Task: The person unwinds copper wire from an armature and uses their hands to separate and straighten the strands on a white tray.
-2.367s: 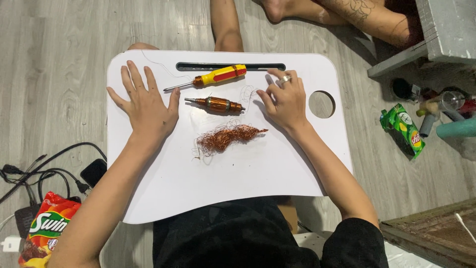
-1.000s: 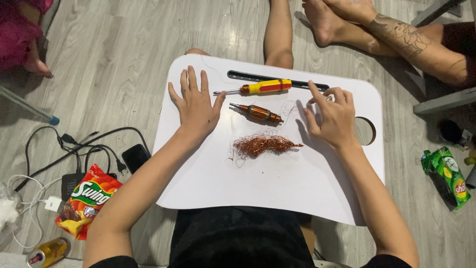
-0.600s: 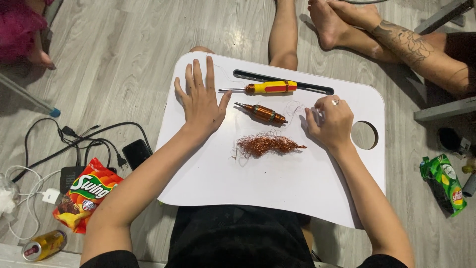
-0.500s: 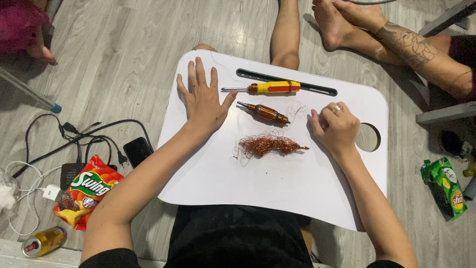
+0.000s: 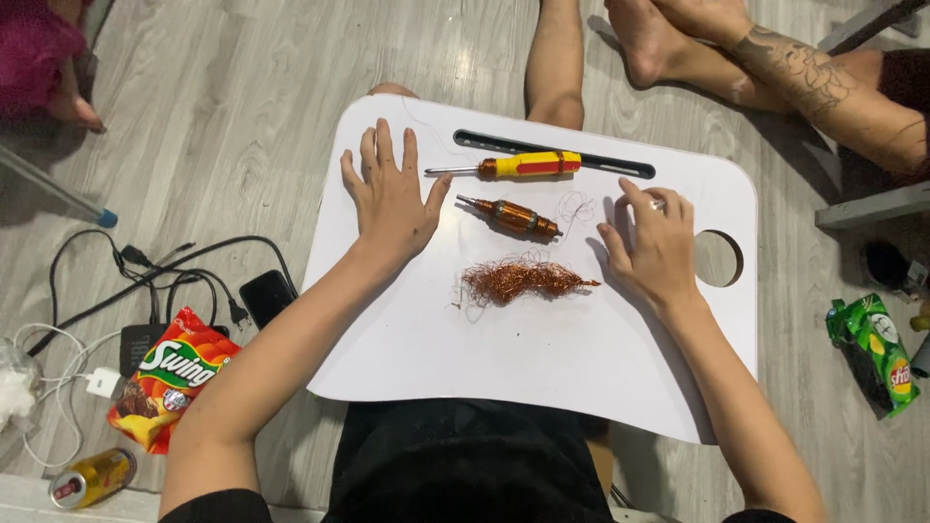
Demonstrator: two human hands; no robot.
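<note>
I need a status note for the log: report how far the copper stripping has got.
Done: a tangle of loose copper wire lies on the white lap tray. In hand: nothing; the left hand rests flat, the right hand rests beside thin stray strands. Left: the motor armature remains wound with copper; the yellow screwdriver lies unused.

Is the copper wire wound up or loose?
Loose. The copper wire lies as a tangled heap on the white lap tray, stray strands spreading out, between the left hand and right hand, neither touching it.
</note>
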